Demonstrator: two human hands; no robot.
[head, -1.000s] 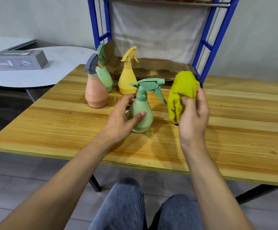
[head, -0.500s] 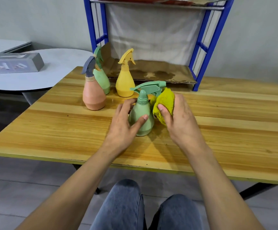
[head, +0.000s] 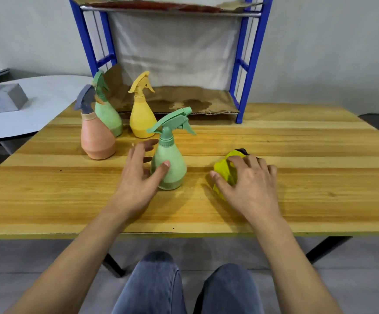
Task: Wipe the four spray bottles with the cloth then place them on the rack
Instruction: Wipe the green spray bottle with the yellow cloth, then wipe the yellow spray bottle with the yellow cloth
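Near the middle of the frame the near green spray bottle (head: 169, 164) stands upright on the wooden table (head: 297, 200), its trigger head pointing right. The left hand (head: 138, 177) is spread beside it – thumb tip touching the bottle's belly, the fingers fanned out straight at its left side and not closed round it. Right of centre, with a strip of wood between it and the bottle, the right hand (head: 249, 182) arches over the bunched yellow cloth (head: 224, 172), fingers curled over its top and thumb at its left side, pressing it to the tabletop. Up and to the left, the pink bottle (head: 97, 139), the far green bottle (head: 108, 116) and the yellow bottle (head: 142, 118) stand close together in front of the blue rack (head: 249, 64), the first two overlapping. A worn cardboard liner (head: 184, 100) covers the rack's bottom shelf, open from the yellow bottle across to the right post. Wood runs wide from the cloth to the table's right edge, and a band lies between both hands and the near edge across the lower frame.
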